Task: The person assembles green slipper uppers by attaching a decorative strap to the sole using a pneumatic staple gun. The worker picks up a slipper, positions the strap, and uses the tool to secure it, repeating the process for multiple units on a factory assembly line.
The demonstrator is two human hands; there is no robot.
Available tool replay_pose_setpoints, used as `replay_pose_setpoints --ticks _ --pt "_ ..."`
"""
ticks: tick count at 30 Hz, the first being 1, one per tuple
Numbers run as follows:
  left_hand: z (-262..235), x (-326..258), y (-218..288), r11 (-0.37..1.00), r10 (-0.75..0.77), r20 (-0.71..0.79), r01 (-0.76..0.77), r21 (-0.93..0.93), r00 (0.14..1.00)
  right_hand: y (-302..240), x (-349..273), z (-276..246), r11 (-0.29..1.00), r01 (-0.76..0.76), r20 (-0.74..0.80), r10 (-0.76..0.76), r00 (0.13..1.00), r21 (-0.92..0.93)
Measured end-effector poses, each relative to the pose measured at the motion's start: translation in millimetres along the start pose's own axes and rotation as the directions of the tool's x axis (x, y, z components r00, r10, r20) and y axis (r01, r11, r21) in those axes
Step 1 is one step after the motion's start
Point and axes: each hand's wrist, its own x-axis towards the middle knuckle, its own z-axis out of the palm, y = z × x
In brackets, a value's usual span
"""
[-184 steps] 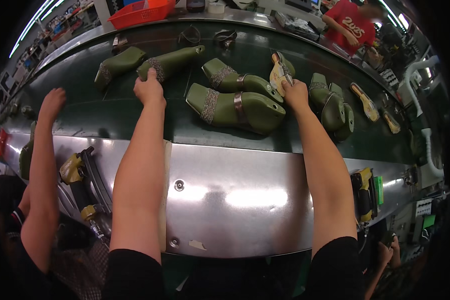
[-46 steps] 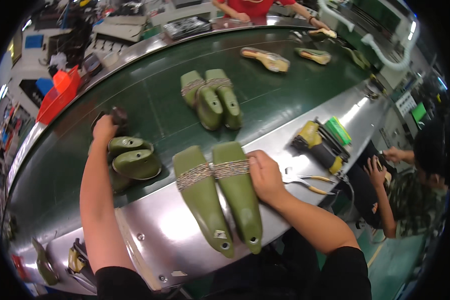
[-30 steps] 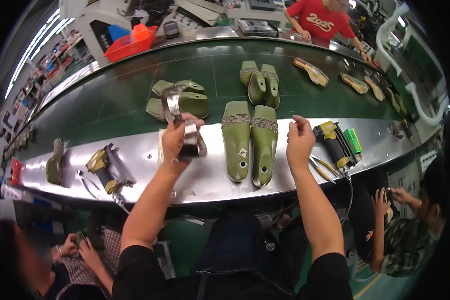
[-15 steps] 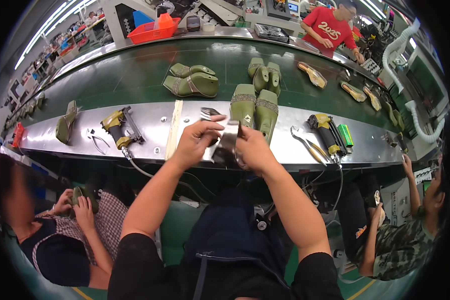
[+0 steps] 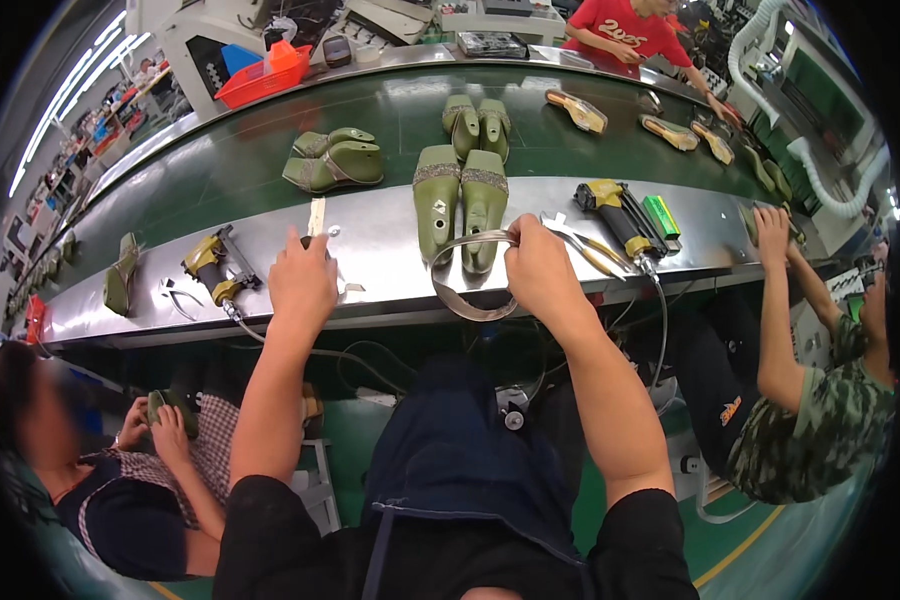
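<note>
My right hand [image 5: 545, 268] is closed on a looped, brownish-grey shiny strap [image 5: 475, 312], which hangs over the bench's front edge. My left hand [image 5: 303, 285] rests, fingers curled, over a cream strip [image 5: 317, 216] on the metal bench. A small dark bit shows at its fingertips; what it holds is hidden. Between the hands and beyond, two green shoe lasts [image 5: 436, 205] with glittery bands stand side by side, and the strap loop overlaps their near ends. Behind them is another green pair [image 5: 461, 125].
On the metal ledge [image 5: 390, 275] lie a nail gun [image 5: 213, 268] and pliers [image 5: 178, 298] to the left. To the right are pincers [image 5: 592, 250], another nail gun [image 5: 625, 215] and a green box [image 5: 661, 218]. Co-workers sit on both sides; one in red stands across the green belt [image 5: 240, 150].
My hands have parted. The left moved left and down onto the cream strip; the right moved right and up with the strap, which now hangs as an open loop.
</note>
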Motion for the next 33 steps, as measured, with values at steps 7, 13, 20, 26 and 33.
replay_pose_setpoints --ticks 7,13,20,26,33 --pt "-17.4 -11.6 64.7 0.414 0.267 -0.019 -0.132 -0.901 0.964 -14.8 -14.4 -0.2 0.998 0.003 -0.011 -0.002 1.0 0.06" --pt "1.1 -1.4 88.4 0.082 0.316 0.172 0.154 -0.985 0.933 -40.6 -28.9 -30.6 0.823 -0.311 0.419 0.098 0.903 0.476" --pt "14.5 11.7 93.1 -0.271 0.441 0.405 0.549 -0.79 0.801 -30.7 -44.2 -37.2 0.595 -0.457 0.539 0.048 0.841 0.661" --pt "16.7 19.3 96.7 -0.108 0.434 0.447 0.537 -0.837 0.782 -8.8 -40.2 -25.2 0.484 -0.434 0.446 0.097 0.89 0.76" --pt "42.8 62.7 124.7 0.4 0.303 -0.041 -0.165 -0.902 0.952 24.0 -11.8 7.7 0.59 -0.279 0.19 0.209 0.959 0.758"
